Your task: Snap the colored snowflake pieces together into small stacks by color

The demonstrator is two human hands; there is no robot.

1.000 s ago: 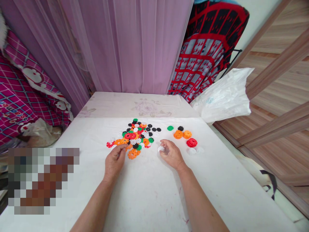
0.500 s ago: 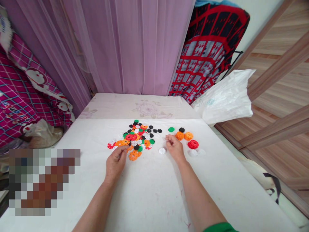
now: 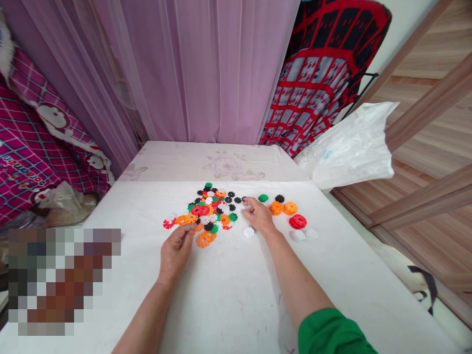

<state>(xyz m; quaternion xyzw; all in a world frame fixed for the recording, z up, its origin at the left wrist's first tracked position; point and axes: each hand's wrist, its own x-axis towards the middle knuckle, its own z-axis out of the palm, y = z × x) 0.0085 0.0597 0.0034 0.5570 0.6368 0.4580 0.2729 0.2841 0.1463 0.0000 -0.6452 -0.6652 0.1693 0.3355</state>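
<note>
A loose pile of small snowflake-shaped plastic discs (image 3: 208,211) in orange, red, black, green and white lies on the white-covered table (image 3: 221,295). My left hand (image 3: 176,250) rests at the pile's lower left edge, fingers curled against the orange discs (image 3: 186,220). Whether it holds one is hidden. My right hand (image 3: 258,215) reaches with spread fingers toward the black discs (image 3: 238,200) at the pile's right side, with nothing visible in it. A white disc (image 3: 249,232) lies just below that hand. Farther right sits a smaller, separate group of green, black, orange, red and white discs (image 3: 289,211).
A crumpled white plastic bag (image 3: 348,147) lies over the table's far right corner. A lilac curtain (image 3: 195,73) hangs behind the table, with a pink checked quilt (image 3: 33,137) to the left. A pixelated patch (image 3: 62,280) covers the lower left.
My right hand has let go of the white disc, leaving it on the table, and moved up and left to the pile. Its green sleeve has come into view. My left hand stays nearly still.
</note>
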